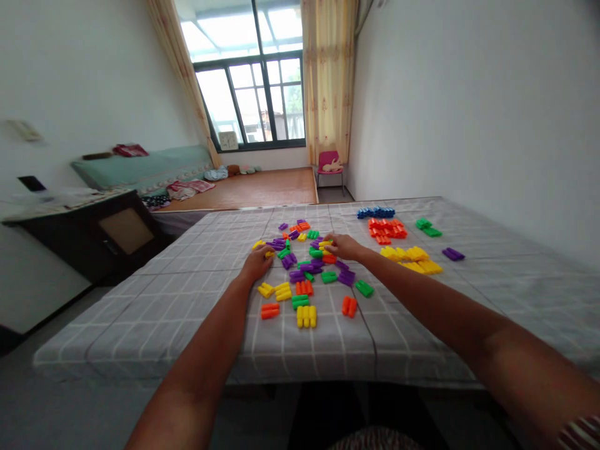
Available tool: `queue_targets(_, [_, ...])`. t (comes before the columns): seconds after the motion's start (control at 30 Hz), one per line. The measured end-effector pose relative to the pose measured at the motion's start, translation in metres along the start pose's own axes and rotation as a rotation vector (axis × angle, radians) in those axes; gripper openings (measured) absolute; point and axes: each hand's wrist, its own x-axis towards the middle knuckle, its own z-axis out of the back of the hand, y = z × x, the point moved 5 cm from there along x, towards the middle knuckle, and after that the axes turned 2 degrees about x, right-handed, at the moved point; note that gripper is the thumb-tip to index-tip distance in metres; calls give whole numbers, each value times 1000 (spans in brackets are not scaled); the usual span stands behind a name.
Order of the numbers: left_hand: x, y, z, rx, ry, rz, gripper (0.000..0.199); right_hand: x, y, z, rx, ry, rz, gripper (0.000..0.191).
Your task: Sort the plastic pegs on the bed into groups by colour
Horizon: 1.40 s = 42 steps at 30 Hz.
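Observation:
My left hand [255,264] is at the left side of a pile of coloured plastic building blocks, its fingers closed on a yellow block [269,254]. Across the pile, my right hand [345,246] pinches another yellow block [324,244], just above green and orange blocks. Purple blocks [276,244] lie between the hands on the left, close to a green block [284,254]. Nearer to me are an orange block [304,288], a yellow block [306,316] and a green block [364,288]. My fingers partly hide the blocks they touch.
Sorted blocks lie at the right: a blue group [375,213], an orange group [387,230], a yellow group [412,260], green blocks [428,227] and a purple block [453,254]. A grey checked cloth [187,300] covers the table. A dark cabinet [94,240] stands left.

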Motion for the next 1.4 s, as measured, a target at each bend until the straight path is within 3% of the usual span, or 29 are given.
queue_targets(0.07, [2, -2, 3, 33, 39, 14, 29, -3, 4, 4, -68, -66, 59, 25])
queue_targets(0.2, [12, -14, 18, 151, 153, 97, 25, -5, 0, 7, 77, -145, 53, 19])
queue_targets(0.33, [25, -63, 28, 117, 125, -23, 33, -5, -6, 3, 236, -165, 53, 17])
queue_targets(0.5, [31, -132, 3, -13, 96, -191, 41, -8, -1, -4, 437, -150, 91, 21])
queue_targets(0.57, [32, -142, -6, -22, 70, -179, 34, -12, 0, -4, 480, -145, 92, 21])
queue_targets(0.67, [33, -139, -10, 45, 56, -114, 28, -21, -9, 2, 506, -174, 45, 21])
queue_targets(0.8, [36, -120, -2, 147, 65, -6, 34, -36, -40, 30, 611, -226, -64, 22])
queue_targets(0.9, [42, -110, 10, 188, 19, 81, 47, -56, -72, 72, 734, -271, -71, 32])
queue_targets(1.03, [58, -122, 11, 188, 36, 134, 26, -95, -119, 133, 817, -337, -127, 35])
queue_targets(1.17, [75, -177, -16, 40, 129, 55, 27, -131, -156, 158, 779, -325, -254, 33])
queue_targets(1.3, [83, -260, -53, -145, 149, -195, 21, -150, -175, 151, 637, -332, -294, 37])
queue_targets(1.4, [82, -309, -78, -234, 160, -317, 13, -158, -177, 144, 622, -305, -276, 42])
